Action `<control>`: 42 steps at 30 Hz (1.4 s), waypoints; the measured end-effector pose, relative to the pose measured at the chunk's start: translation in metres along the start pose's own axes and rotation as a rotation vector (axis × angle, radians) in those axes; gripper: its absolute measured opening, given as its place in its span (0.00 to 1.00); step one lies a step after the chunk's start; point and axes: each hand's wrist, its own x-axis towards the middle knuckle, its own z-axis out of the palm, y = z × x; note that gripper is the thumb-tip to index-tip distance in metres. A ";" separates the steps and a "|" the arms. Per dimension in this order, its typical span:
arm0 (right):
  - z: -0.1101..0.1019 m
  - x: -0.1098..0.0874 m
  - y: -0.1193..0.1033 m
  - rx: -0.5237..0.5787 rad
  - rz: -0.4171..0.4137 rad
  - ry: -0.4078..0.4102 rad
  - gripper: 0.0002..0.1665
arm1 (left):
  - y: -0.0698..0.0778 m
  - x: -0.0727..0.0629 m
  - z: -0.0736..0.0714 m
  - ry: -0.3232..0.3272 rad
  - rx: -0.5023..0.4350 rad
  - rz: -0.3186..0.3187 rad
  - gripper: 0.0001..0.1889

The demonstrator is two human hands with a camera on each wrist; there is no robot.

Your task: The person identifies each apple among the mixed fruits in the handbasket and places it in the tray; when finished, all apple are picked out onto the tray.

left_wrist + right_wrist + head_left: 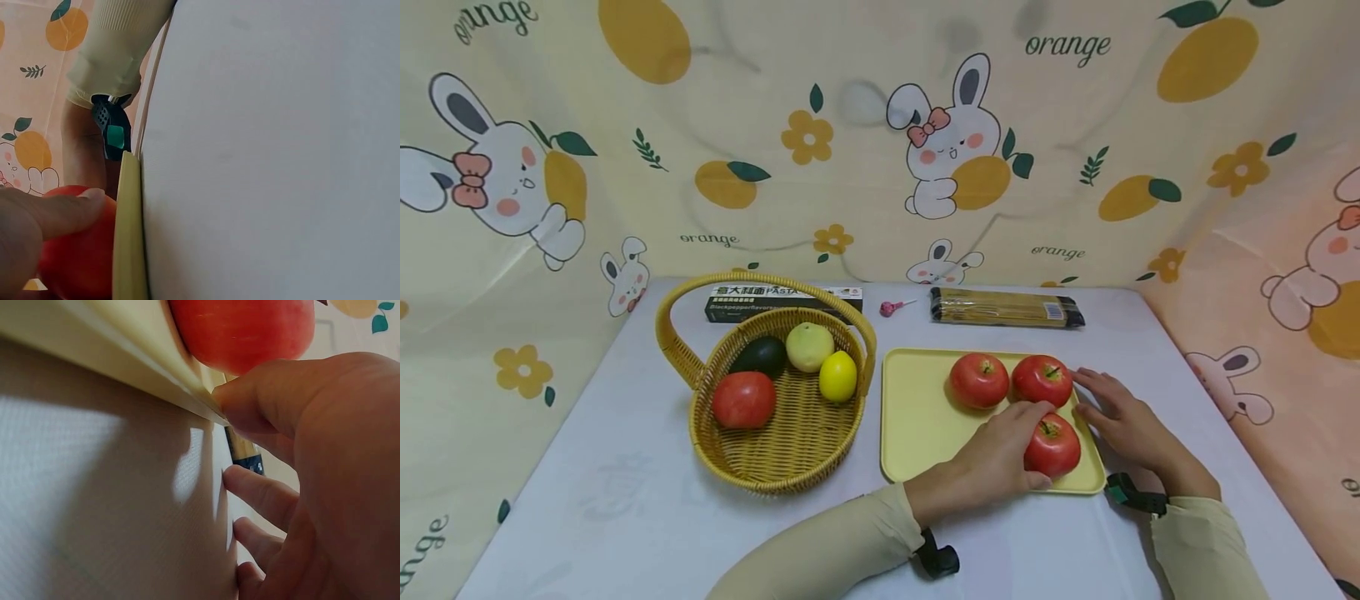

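Note:
On a pale yellow tray (917,417) lie three red apples. My left hand (988,458) grips the nearest apple (1060,450), thumb at its front and fingers over its far side. In the left wrist view the thumb lies across this apple (81,265), beside the tray's edge (129,231). My right hand (1127,425) is at the tray's right side, fingers spread and loosely bent. The right wrist view has its thumb (250,403) against the tray's rim, just below an apple (244,331). Two more apples, one left (978,381) and one right (1042,379), sit along the tray's back.
Left of the tray stands a wicker basket (700,442) with a tall handle. Inside are a red round fruit (745,400), a dark green one (760,358), a pale green one (810,343) and a lemon (838,377). Behind are a pasta box (730,311), lollipop (889,308) and spaghetti pack (1000,308).

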 end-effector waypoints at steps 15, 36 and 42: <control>0.001 0.002 -0.001 -0.031 -0.006 0.008 0.42 | -0.008 -0.049 -0.058 -0.098 -0.107 0.047 0.43; 0.001 0.002 -0.001 0.005 -0.011 0.003 0.42 | -0.092 -0.191 -0.194 0.055 -0.348 -0.108 0.38; 0.001 0.003 0.000 -0.003 -0.021 0.005 0.42 | -0.117 -0.222 -0.222 0.142 -0.276 -0.173 0.37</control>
